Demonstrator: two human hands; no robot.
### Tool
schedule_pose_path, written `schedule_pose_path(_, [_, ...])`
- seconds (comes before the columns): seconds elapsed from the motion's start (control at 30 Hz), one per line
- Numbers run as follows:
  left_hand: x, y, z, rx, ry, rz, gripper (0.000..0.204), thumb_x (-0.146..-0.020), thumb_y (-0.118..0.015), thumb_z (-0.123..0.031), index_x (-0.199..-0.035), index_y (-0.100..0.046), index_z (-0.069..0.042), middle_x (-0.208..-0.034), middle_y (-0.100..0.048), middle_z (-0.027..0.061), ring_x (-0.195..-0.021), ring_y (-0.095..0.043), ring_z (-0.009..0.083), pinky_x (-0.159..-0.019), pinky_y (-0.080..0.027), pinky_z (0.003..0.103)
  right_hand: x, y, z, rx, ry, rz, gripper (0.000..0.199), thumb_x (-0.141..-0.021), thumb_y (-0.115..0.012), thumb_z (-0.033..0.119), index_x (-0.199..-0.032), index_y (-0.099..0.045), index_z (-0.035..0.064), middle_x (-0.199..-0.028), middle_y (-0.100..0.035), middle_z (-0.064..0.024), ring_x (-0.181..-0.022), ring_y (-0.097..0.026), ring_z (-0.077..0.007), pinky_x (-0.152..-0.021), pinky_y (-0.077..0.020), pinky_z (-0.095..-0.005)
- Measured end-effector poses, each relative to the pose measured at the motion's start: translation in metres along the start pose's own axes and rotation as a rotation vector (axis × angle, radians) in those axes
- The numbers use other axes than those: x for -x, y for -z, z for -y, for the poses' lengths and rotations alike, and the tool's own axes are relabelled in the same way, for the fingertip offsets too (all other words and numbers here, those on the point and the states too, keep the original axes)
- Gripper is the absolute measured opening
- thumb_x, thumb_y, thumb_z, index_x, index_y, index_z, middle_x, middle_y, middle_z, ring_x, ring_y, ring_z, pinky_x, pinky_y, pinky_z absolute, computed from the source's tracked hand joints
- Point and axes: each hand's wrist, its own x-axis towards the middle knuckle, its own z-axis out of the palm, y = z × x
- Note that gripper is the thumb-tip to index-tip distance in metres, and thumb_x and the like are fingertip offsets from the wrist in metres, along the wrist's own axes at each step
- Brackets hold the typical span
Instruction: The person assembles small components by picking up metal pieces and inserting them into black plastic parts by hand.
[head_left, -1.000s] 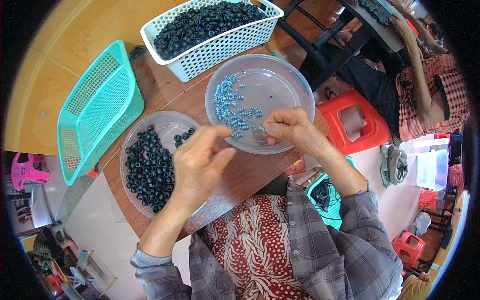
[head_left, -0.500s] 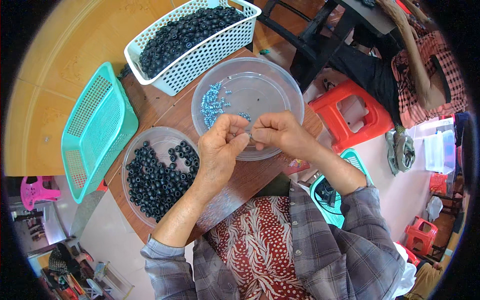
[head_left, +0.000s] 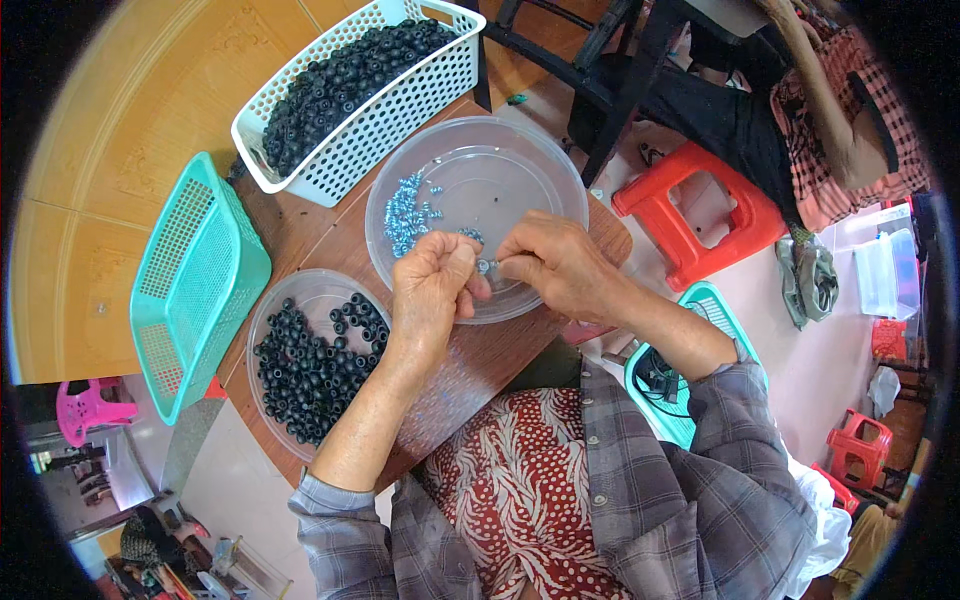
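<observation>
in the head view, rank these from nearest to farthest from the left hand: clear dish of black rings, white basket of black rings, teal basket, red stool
From the left hand:
1. clear dish of black rings, just to its left on the table.
2. teal basket, farther left, at the table edge.
3. white basket of black rings, at the far end of the table; close to the teal basket in distance, hard to separate.
4. red stool, off to the right on the floor.

A small brown wooden tabletop (head_left: 470,375) stands on a pale pinkish floor (head_left: 800,350). Yellow-brown wooden panelling (head_left: 120,130) fills the far left. A red plastic stool (head_left: 700,215) sits to the right, a pink plastic stool (head_left: 85,412) at near left. Daylight is even.
</observation>
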Motion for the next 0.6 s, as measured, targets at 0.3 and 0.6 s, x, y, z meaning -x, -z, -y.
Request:
schedule_pose_path(0.3, [0.000, -0.005, 0.013, -0.276, -0.342, 0.043, 0.026, -0.078, -0.064, 0.003, -0.103, -0.059, 0.000, -0.086, -0.062, 0.0047, -0.065, -0.056, 0.0069, -0.059, -0.048, 0.022, 0.002, 0.005, -0.007, -0.118, -0.194, 0.070, 0.008, -0.080, -0.062, 0.006, -0.082, -0.060, -0.0018, -0.072, -0.057, -0.0085, -0.070, -0.057, -0.0183, -0.062, -0.0445, -0.0306])
schedule_pose_path(0.6, [-0.007, -0.008, 0.015, -0.528, -0.792, -0.022, 0.020, -0.077, -0.064, 0.006, -0.096, -0.060, 0.000, -0.078, -0.062, 0.0038, -0.065, -0.057, 0.0093, -0.060, -0.048, 0.023, -0.001, 0.007, 0.001, -0.298, -0.353, 0.098, 0.014, -0.080, -0.061, 0.012, -0.078, -0.062, -0.0016, -0.070, -0.062, -0.0131, -0.066, -0.060, -0.0232, -0.062, -0.0458, -0.0360])
